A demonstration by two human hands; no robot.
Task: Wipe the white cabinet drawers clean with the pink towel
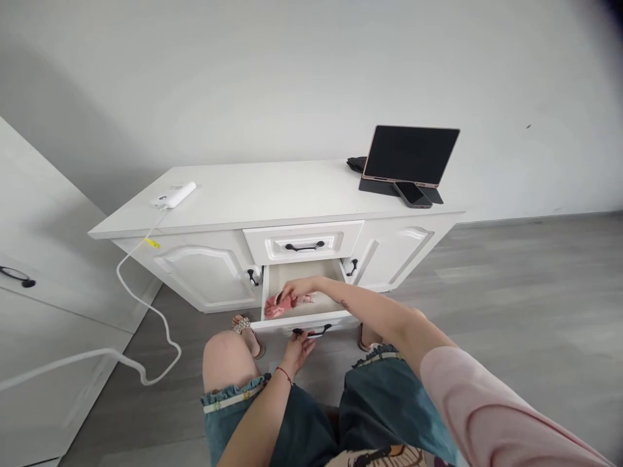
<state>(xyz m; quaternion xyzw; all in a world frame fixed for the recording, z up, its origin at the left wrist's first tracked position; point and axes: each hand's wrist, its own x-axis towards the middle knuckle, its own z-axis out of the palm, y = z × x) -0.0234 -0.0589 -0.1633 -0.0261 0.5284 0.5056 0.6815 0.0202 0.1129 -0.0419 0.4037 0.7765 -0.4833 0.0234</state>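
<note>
The lower drawer of the white cabinet is pulled out. Inside it, at the left front, lies a small red-pink patterned cloth item, perhaps folded; its exact kind is unclear. My right hand reaches down into the drawer, its fingers closed on this item and partly hiding it. A paler patch of fabric shows beneath the fingers. At the drawer's front, my left hand has its fingers curled at the black drawer handle.
On the cabinet top are a white power bank with a dangling white cable, a propped tablet, a phone and a black item. The upper drawer is closed. Another white cupboard stands left.
</note>
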